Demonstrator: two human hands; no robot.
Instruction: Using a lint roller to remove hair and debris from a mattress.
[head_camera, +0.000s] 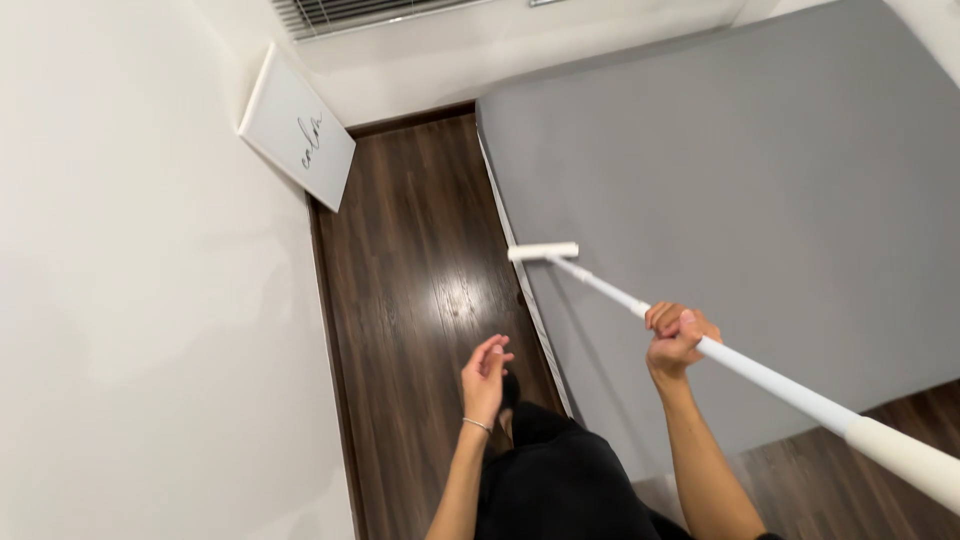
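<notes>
From the head camera, looking down: the right hand (678, 338) is wrapped round a long white pole (760, 372), fingers (664, 318) curled tight about the shaft, thumb on top. The pole runs from the lower right corner, where a thicker cream grip section (905, 455) shows, up and left past the hand to a short white crossbar head (543, 251). That head sits right at the left edge of the grey bed (760, 190), over the line where the mattress meets the floor; whether it touches the bed surface I cannot tell.

The left hand (485, 378) is free, holding nothing, hanging over the dark wood floor (420, 260) well apart from the pole. Its fingers are loosely bent and close together, palm turned inward, and a thin silver bracelet (477, 425) circles the wrist.

Below the hands, dark trousers (560, 480) fill the bottom of the view. The floor is a narrow strip between the bed and a plain white wall (140, 300). A white canvas with black script (297, 128) leans against that wall at the far end of the strip, tilted. Along the top edge, a vent with slats (350, 14) is just in view.
</notes>
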